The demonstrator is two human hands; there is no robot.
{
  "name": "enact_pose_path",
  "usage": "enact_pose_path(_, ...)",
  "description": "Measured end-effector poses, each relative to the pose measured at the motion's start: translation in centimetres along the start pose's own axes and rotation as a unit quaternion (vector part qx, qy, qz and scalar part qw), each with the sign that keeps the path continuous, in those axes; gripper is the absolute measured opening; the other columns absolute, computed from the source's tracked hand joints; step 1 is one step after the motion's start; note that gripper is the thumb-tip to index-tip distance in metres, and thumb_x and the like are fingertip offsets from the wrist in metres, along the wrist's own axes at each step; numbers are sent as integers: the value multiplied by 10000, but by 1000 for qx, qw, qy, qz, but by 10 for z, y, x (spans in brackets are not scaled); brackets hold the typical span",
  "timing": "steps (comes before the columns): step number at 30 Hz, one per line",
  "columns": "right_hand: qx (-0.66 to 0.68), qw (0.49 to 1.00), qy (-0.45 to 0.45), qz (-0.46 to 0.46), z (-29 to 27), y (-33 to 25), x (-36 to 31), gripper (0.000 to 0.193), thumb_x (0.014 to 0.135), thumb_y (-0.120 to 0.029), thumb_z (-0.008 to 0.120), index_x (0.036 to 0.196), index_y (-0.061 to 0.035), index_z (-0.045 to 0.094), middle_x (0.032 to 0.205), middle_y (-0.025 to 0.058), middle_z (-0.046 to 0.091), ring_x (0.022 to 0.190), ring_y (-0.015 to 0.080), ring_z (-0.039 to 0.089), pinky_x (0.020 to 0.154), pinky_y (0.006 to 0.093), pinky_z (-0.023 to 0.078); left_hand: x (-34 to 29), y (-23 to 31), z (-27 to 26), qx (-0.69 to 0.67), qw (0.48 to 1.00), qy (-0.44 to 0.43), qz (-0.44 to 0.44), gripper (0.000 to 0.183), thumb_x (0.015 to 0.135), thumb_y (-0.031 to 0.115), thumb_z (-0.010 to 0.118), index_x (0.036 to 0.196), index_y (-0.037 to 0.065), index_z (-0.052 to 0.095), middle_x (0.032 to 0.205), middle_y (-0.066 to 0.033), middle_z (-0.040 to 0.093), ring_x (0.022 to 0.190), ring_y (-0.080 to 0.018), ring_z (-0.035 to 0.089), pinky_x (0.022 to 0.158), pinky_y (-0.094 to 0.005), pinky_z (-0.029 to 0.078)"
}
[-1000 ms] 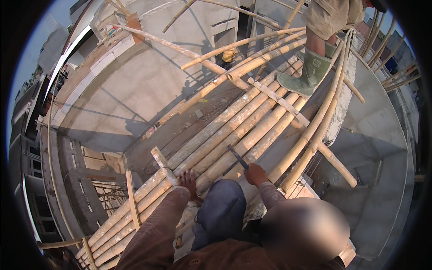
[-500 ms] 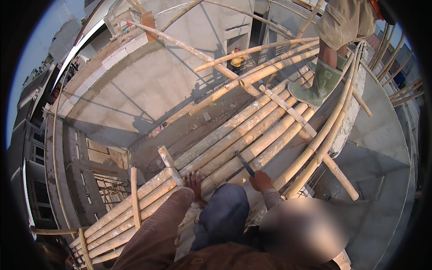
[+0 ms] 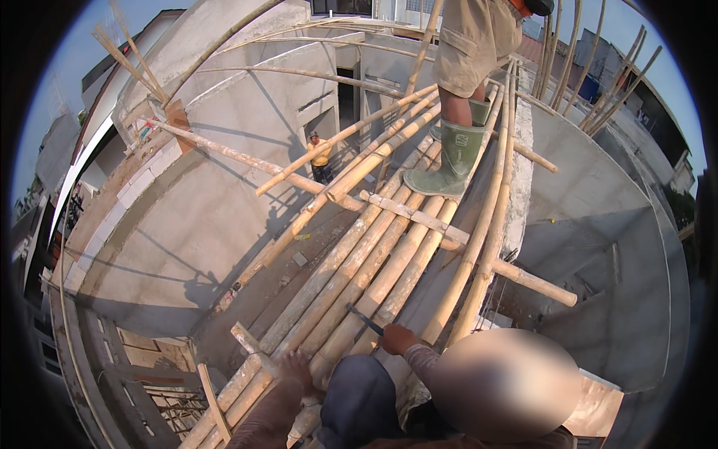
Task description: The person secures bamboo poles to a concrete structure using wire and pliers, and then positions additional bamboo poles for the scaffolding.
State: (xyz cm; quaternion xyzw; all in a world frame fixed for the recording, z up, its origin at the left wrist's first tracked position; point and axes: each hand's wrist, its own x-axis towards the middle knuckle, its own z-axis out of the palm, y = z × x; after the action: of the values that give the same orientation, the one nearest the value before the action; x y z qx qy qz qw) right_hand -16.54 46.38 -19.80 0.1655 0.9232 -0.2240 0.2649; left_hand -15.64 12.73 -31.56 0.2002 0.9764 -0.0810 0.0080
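Observation:
My left hand (image 3: 298, 367) lies on the bamboo poles (image 3: 321, 310) of a walkway, fingers stretched out and holding nothing, close to a short bamboo crosspiece (image 3: 253, 348). My right hand (image 3: 399, 339) is closed around a slim, dark hand tool (image 3: 365, 320). The tool's far end hangs over the poles and points forward and left; its exact kind is hard to make out. Between my hands, my bent knee (image 3: 360, 400) in dark trousers rises over the walkway. A blurred round patch covers the area by my right forearm.
Ahead, a person in green rubber boots (image 3: 447, 168) stands on the poles beyond a bamboo crosspiece (image 3: 415, 216). Long bamboo rails (image 3: 490, 224) run along the right. A person in yellow (image 3: 320, 156) stands far below, near grey walls (image 3: 232, 142). Both sides drop away.
My view has turned up and right, so the walkway and the people appear farther left. My left hand stays on the poles, and my right hand keeps hold of the dark tool.

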Motion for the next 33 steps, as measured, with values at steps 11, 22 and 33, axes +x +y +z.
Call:
enact_pose_path(11, 4, 999, -43, -28, 3, -26, -2, 334, 891, -274, 570, 1047, -5, 691, 1096, 211, 683, 1026, 374, 663, 865, 478, 523, -10, -14, 66, 49, 951, 293, -80, 355, 976, 161, 428, 1304, 160, 565, 1380, -110, 525, 1298, -356, 487, 1080, -573, 353)
enact_pose_path(22, 10, 999, -25, -40, 12, -17, 10, 339, 859, -282, 589, 1057, -30, 702, 1091, 199, 689, 1016, 368, 670, 850, 476, 526, -1, -12, 60, 30, 959, 272, -79, 347, 991, 163, 376, 1284, 169, 561, 1384, -113, 518, 1307, -358, 475, 1060, -592, 362)
enact_pose_path(33, -4, 997, -64, -49, 16, -12, 16, 333, 857, -294, 631, 1045, -29, 706, 1073, 200, 694, 991, 360, 678, 830, 469, 529, -2, 8, 50, -48, 949, 281, -132, 342, 945, 197, 510, 1280, 152, 559, 1324, -115, 525, 1285, -364, 478, 1046, -569, 384)
